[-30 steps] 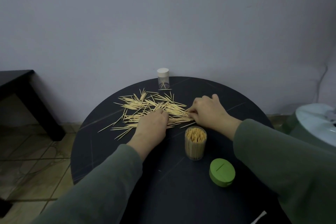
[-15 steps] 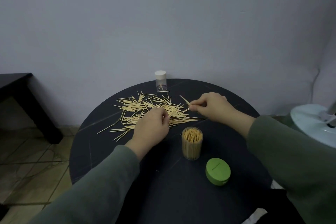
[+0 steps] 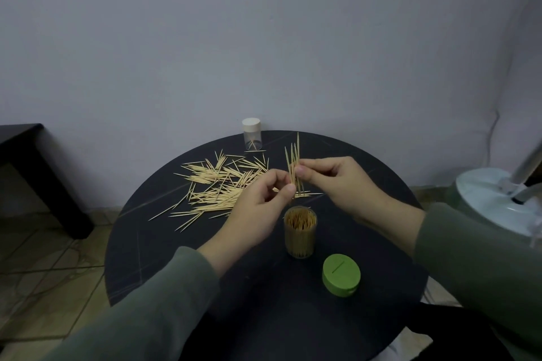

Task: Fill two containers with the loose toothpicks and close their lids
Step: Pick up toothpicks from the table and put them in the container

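Note:
Loose toothpicks (image 3: 218, 186) lie scattered on the round black table (image 3: 164, 243). My right hand (image 3: 334, 182) pinches a small upright bundle of toothpicks (image 3: 293, 161) above the table. My left hand (image 3: 258, 211) touches the lower end of that bundle with thumb and finger curled round it. Just below the hands stands an open clear container (image 3: 300, 231) packed with toothpicks. Its green lid (image 3: 341, 274) lies on the table to the front right. A second clear container with a white lid (image 3: 252, 133) stands at the far edge, nearly empty.
A dark side table (image 3: 26, 161) stands to the left over a tiled floor. A white and green appliance base (image 3: 495, 199) sits at the right, close to the round table. A pale wall rises right behind the table.
Both hands rose from the pile. The right hand lifted a bundle of toothpicks upright, and the left hand came up to meet its lower end above the open container.

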Motion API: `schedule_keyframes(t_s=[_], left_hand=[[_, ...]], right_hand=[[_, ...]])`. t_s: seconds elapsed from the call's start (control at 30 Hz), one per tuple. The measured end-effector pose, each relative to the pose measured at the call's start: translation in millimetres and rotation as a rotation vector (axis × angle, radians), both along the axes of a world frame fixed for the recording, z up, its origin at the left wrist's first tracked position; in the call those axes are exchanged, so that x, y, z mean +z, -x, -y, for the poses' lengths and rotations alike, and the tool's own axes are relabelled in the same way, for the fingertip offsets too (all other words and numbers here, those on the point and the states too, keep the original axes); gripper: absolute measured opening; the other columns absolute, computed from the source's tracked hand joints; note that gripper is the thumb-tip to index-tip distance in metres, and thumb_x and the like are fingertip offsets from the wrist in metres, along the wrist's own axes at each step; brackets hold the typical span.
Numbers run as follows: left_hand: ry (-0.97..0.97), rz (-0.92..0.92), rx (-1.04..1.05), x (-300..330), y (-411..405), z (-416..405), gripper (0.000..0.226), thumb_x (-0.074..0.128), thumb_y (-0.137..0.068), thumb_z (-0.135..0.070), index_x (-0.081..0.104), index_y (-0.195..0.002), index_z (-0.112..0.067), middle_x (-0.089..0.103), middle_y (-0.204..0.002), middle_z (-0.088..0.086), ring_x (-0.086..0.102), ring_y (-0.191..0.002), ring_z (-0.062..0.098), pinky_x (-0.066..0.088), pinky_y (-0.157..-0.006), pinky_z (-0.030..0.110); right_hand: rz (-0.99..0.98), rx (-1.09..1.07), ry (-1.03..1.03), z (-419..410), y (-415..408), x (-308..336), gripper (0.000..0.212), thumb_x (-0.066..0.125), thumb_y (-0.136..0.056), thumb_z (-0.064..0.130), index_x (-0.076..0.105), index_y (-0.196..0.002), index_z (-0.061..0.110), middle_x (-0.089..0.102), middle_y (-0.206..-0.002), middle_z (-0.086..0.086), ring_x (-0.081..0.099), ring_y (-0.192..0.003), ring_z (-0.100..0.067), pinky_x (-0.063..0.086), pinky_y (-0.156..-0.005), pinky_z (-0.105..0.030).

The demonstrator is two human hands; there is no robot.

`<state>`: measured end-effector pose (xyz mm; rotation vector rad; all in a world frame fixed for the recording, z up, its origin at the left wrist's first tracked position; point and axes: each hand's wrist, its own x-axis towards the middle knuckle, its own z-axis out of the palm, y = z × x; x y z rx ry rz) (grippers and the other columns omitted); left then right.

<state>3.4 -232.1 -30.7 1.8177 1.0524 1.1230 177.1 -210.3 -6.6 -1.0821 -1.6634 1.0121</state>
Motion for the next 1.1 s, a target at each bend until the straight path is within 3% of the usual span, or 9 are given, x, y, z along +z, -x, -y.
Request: schedule_keyframes(t_s=[0.1,0.27,0.43,0.57,0.7,0.9,1.0,1.1], left_hand=[[0.001,-0.012,-0.009,-0.8,1.5,1.6,0.014,0.054,-0.09,-0.034,0.061,-0.097,-0.025,0.061,-0.091,0.004,0.058,-0.088,0.027,0.05,-0.078,0.04],[0.008,-0.119,0.018,-10.0,4.7,3.1,0.006,0.059,-0.094,-0.023,0.064,-0.093,-0.027,0.061,-0.085,-0.011,0.052,-0.072,0.005,0.045,-0.066,0.02],[-0.002,-0.215,0.066,-16.2,8.5,0.4,0.008,0.068,-0.086,-0.028,0.068,-0.088,-0.036,0.062,-0.098,-0.009,0.056,-0.098,0.005,0.044,-0.085,0.027],[0.01,-0.265,0.091,-14.3,11.7,0.7,0.007,0.073,-0.082,-0.028,0.071,-0.085,-0.034,0.061,-0.098,-0.008,0.056,-0.098,0.005,0.044,-0.089,0.027],[-0.019,-0.311,0.083,-10.1,12.9,2.1,0.016,0.074,-0.081,-0.029,0.069,-0.095,-0.036,0.06,-0.098,-0.012,0.053,-0.093,-0.005,0.038,-0.076,0.012],[-0.091,-0.213,0.055,-0.8,7.3,8.1,0.037,0.072,-0.083,-0.025,0.061,-0.119,-0.03,0.062,-0.088,-0.011,0.052,-0.078,-0.011,0.039,-0.068,0.006],[-0.159,-0.238,0.074,0.1,5.1,8.0,0.033,0.068,-0.086,-0.029,0.063,-0.119,-0.032,0.065,-0.088,-0.013,0.055,-0.078,-0.004,0.043,-0.066,0.011],[-0.245,-0.277,0.089,-0.9,3.1,5.6,0.025,0.067,-0.087,-0.028,0.067,-0.111,-0.032,0.065,-0.09,-0.018,0.056,-0.082,-0.006,0.039,-0.065,0.008]], right_hand=[[0.005,0.017,0.019,3.5,-3.7,-3.9,0.023,0.065,-0.087,0.022,0.071,-0.108,0.02,0.073,-0.104,0.006,0.065,-0.103,-0.004,0.052,-0.088,-0.02],[0.034,0.04,0.075,8.8,-10.1,-13.4,0.021,0.068,-0.084,0.019,0.072,-0.104,0.022,0.074,-0.101,0.008,0.065,-0.101,-0.003,0.052,-0.087,-0.022],[0.089,0.074,0.069,16.5,-11.3,-21.6,0.017,0.069,-0.081,0.026,0.073,-0.098,0.029,0.073,-0.099,0.01,0.065,-0.098,-0.003,0.054,-0.085,-0.023],[0.103,0.034,0.092,17.6,-12.0,-29.6,0.024,0.073,-0.072,0.033,0.075,-0.096,0.026,0.069,-0.1,0.004,0.064,-0.097,-0.011,0.055,-0.089,-0.036],[0.127,0.051,0.111,18.9,-12.9,-31.2,0.03,0.072,-0.071,0.036,0.075,-0.1,0.027,0.071,-0.099,0.005,0.065,-0.098,-0.012,0.054,-0.09,-0.037],[0.188,0.086,0.096,17.3,-18.1,-28.1,0.023,0.071,-0.079,0.026,0.074,-0.102,0.025,0.074,-0.097,0.007,0.067,-0.097,-0.007,0.055,-0.089,-0.035],[0.257,0.093,0.037,19.3,-16.2,-24.0,0.024,0.069,-0.073,0.043,0.074,-0.095,0.034,0.074,-0.091,0.009,0.068,-0.09,-0.008,0.057,-0.083,-0.035],[0.368,0.072,-0.023,16.0,-17.2,-24.3,0.031,0.063,-0.061,0.066,0.073,-0.084,0.048,0.067,-0.091,0.02,0.061,-0.094,-0.006,0.05,-0.091,-0.047]])
